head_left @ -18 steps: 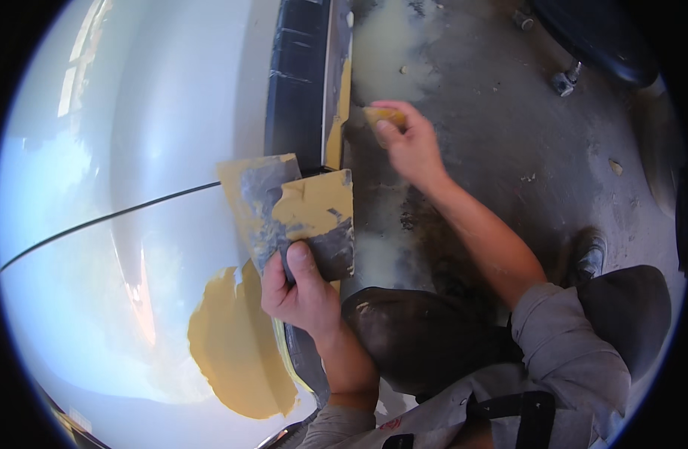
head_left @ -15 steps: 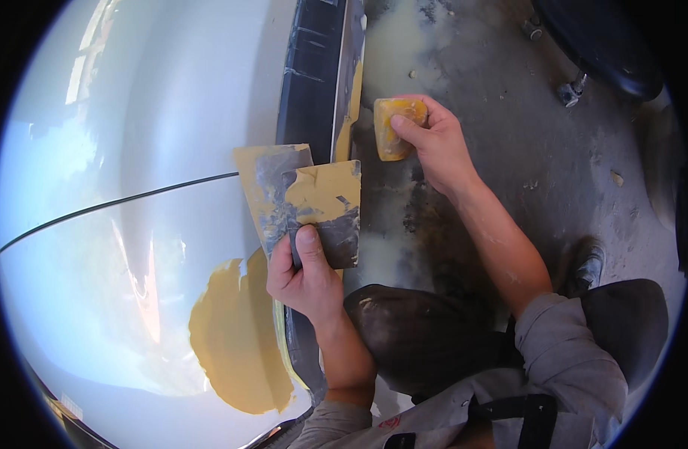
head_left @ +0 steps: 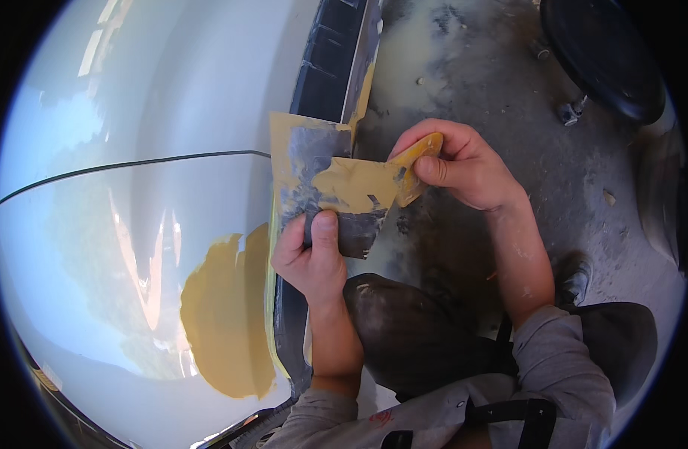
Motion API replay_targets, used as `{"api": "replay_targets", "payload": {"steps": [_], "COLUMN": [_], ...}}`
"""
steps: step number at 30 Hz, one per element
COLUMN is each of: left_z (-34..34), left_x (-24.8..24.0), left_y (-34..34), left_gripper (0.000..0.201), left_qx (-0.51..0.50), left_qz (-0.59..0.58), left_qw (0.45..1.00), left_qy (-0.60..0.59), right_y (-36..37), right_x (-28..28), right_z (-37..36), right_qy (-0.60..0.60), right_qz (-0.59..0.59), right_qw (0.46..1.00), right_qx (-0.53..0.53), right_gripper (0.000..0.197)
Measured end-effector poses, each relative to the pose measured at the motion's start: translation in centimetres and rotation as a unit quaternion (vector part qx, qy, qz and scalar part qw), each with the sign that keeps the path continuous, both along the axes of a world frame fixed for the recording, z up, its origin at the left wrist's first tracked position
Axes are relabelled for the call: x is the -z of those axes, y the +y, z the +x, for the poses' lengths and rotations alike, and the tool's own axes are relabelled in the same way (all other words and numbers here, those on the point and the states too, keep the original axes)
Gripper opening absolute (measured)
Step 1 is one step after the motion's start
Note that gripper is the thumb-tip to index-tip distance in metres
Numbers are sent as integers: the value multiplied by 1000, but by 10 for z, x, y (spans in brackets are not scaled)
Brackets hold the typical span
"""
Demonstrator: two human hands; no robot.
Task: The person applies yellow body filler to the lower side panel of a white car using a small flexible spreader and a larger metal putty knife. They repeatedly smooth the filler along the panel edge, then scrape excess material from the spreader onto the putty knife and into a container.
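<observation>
The right hand's (head_left: 471,168) fingers pinch a yellow spreader (head_left: 422,166), thumb on the near face, at the frame's centre, a little right of the middle. From where I stand, it is turned partly edge-on, its long axis slanting from upper right to lower left, and its left edge seems to meet the right end of a grey plate (head_left: 348,233) with tan paste over its upper half.

The left hand (head_left: 310,258) clamps that plate at its lower left corner, thumb pressed on the front, the other fingers mostly hidden. That plate reaches toward the right; a larger plate (head_left: 289,168) stands behind it, long axis running up and down the frame.

I'd judge this to be the working or gathering of paste between spreader and plate. The next move calls for a steady left hand and a flat, even draw of the spreader's edge.

Farther out, a tan patch (head_left: 228,322) covers part of the glossy pale panel (head_left: 202,112), lower left; a dark stool (head_left: 606,56) stands upper right.
</observation>
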State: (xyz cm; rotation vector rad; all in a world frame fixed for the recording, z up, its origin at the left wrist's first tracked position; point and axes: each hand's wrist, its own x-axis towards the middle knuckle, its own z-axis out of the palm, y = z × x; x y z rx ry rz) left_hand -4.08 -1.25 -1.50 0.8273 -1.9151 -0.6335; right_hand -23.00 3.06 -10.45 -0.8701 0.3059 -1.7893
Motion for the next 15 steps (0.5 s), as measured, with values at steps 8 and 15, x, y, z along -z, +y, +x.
{"api": "replay_targets", "payload": {"steps": [8,15], "left_z": [-5,-4], "left_x": [-8,-8], "left_y": [6,9], "left_gripper": [16,12], "left_qx": [-41,-52], "left_qz": [8,14], "left_qw": [998,996], "left_qy": [-38,-71], "right_y": [11,8], "right_x": [-24,-39], "right_z": [-5,5], "right_qy": [374,474], "right_qz": [-40,-96], "right_qw": [751,682], "right_qx": [543,548], "right_gripper": [33,32]}}
